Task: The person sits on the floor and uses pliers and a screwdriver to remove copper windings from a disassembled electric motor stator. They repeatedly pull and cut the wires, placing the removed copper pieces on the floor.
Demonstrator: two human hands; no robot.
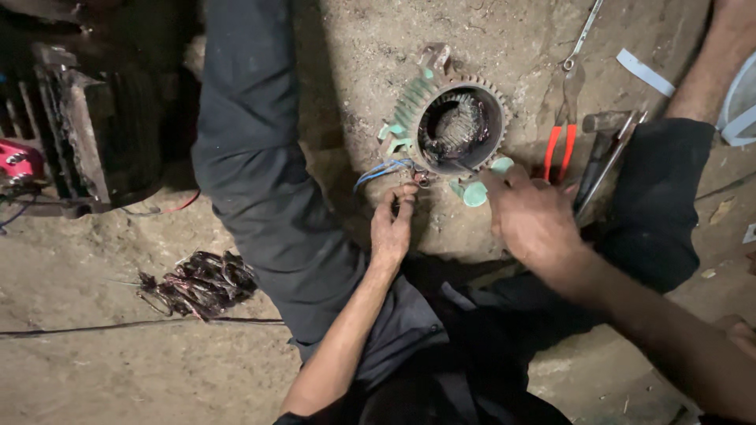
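Note:
A round motor stator with a ribbed green housing stands on end on the dusty floor between my legs, its dark windings visible inside. My left hand pinches the blue lead wires at the stator's lower left rim. My right hand rests at the stator's lower right edge, fingers closed near a pale green insulation piece; what it grips is hidden.
Red-handled pliers, a hammer and a spanner lie right of the stator. A pile of removed copper wire sits at left. A large dark motor body stands far left. A white strip lies upper right.

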